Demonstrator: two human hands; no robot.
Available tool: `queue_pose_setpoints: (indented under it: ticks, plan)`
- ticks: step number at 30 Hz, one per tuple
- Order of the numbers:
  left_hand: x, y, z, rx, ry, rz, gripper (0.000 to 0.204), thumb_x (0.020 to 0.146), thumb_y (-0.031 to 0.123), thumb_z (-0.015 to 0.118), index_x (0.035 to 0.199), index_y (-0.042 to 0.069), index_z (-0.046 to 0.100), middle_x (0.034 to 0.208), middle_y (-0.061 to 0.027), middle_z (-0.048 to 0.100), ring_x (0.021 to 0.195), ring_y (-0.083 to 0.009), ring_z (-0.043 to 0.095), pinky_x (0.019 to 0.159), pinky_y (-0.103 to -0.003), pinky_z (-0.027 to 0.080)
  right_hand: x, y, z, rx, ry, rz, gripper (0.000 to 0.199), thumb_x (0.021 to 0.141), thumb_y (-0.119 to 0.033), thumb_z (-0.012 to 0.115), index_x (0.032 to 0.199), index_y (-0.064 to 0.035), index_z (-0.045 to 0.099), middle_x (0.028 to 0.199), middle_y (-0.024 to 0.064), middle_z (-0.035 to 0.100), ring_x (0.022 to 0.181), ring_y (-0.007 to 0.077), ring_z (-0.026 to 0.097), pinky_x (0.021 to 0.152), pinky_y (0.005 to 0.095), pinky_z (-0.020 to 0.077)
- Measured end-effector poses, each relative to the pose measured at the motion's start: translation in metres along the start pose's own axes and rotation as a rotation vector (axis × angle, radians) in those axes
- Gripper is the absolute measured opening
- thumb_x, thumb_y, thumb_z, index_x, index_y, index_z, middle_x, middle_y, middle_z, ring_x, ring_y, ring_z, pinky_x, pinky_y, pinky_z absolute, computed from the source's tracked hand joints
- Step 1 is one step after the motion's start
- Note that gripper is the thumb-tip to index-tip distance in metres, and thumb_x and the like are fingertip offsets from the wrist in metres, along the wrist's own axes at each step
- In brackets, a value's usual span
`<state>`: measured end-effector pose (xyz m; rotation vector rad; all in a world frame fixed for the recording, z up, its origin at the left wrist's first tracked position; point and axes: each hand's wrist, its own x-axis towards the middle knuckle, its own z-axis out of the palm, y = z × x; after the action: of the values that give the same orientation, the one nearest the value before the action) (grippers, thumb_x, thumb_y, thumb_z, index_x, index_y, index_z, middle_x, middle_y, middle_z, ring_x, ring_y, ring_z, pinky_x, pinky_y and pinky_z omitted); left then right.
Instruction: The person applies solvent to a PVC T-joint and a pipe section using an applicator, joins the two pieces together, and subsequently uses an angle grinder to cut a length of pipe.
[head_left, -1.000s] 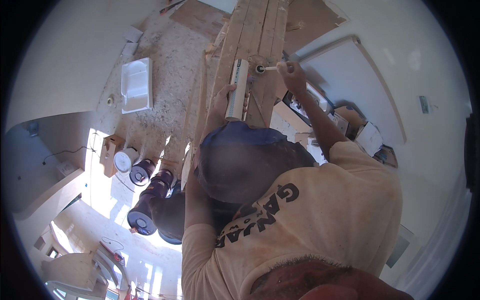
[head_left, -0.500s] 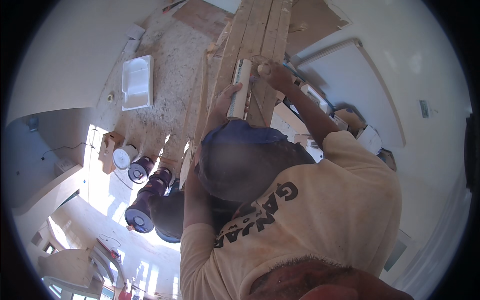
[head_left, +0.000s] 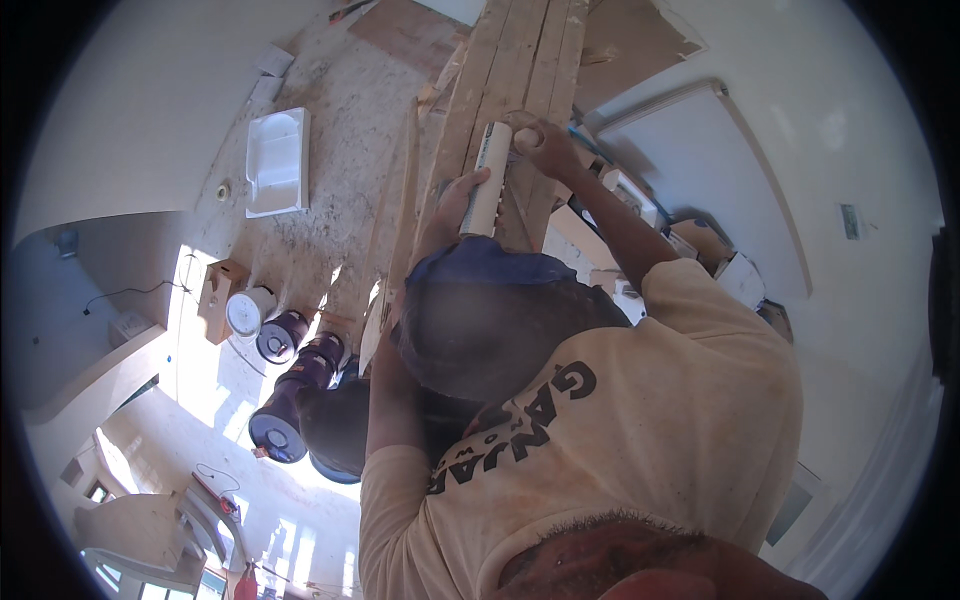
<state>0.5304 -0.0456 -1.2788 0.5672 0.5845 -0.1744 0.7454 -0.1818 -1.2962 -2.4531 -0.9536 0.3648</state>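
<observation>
My left hand [head_left: 463,197] is wrapped around a white cylindrical tube [head_left: 487,180] with dark print near its far end. The tube slants away from me over a long wooden plank platform [head_left: 505,65], its near end by my knee. Beside the tube's far end, on its right, is my right hand [head_left: 545,148], fingers curled. Something pale and roundish shows at those fingers, too small to name. My dark-clad knee [head_left: 490,320] is raised below the tube.
On the floor at left are a white shower tray [head_left: 278,163], a white bucket [head_left: 247,312] and several dark purple buckets [head_left: 281,337]. A cardboard box [head_left: 222,295] stands beside them. Right of the planks lie assorted boxes [head_left: 700,238] and a large pale panel [head_left: 700,165].
The tube and both hands have shifted very slightly to the right. My left hand keeps its hold on the tube.
</observation>
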Motion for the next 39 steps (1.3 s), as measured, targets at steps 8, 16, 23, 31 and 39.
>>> queue_pose_setpoints:
  ticks: [8,16,23,31,39]
  plan:
    - [0.008,-0.005,-0.008,0.010,0.008,-0.008,0.052,0.094,0.041,0.063,0.116,-0.005,0.054,0.081,-0.0136,0.063,0.064,-0.0233,0.068,0.053,-0.036,0.059,-0.014,0.009,0.004,0.024,0.039,-0.071,0.044,0.085,-0.031,0.075,0.119,-0.0052,0.063,0.110,0.0219,0.066,0.100,0.0368,0.067,0.086,0.0443,0.0527]
    - [0.005,-0.005,-0.001,0.022,-0.008,0.004,0.048,0.096,0.039,0.062,0.114,-0.005,0.054,0.083,-0.0136,0.063,0.064,-0.0226,0.068,0.054,-0.036,0.059,-0.017,0.018,0.003,-0.037,0.142,-0.165,0.041,0.088,-0.027,0.074,0.122,-0.0075,0.061,0.114,0.0209,0.064,0.097,0.0356,0.068,0.083,0.0447,0.0542]
    - [0.006,-0.007,-0.002,0.020,0.008,0.013,0.048,0.096,0.039,0.062,0.113,-0.005,0.053,0.082,-0.0148,0.062,0.063,-0.0231,0.068,0.053,-0.036,0.060,-0.028,0.016,-0.011,0.084,0.159,-0.067,0.036,0.090,-0.025,0.074,0.119,-0.0078,0.062,0.103,0.0164,0.069,0.092,0.0292,0.071,0.080,0.0400,0.0556]
    - [0.004,-0.004,0.004,0.040,0.021,-0.010,0.046,0.096,0.037,0.062,0.112,-0.005,0.053,0.081,-0.0145,0.061,0.062,-0.0237,0.068,0.051,-0.036,0.061,-0.031,0.023,-0.054,0.150,0.349,-0.003,0.034,0.088,-0.028,0.074,0.114,-0.0087,0.063,0.078,0.0069,0.062,0.067,0.0171,0.061,0.062,0.0356,0.0500]
    - [0.002,-0.003,0.005,0.020,-0.005,0.022,0.047,0.096,0.038,0.063,0.111,-0.005,0.053,0.083,-0.0142,0.061,0.064,-0.0227,0.068,0.051,-0.036,0.061,-0.025,-0.013,-0.061,0.636,0.188,0.167,0.024,0.097,-0.022,0.066,0.109,-0.0018,0.064,0.076,0.0041,0.063,0.061,0.0084,0.056,0.054,0.0275,0.0445]
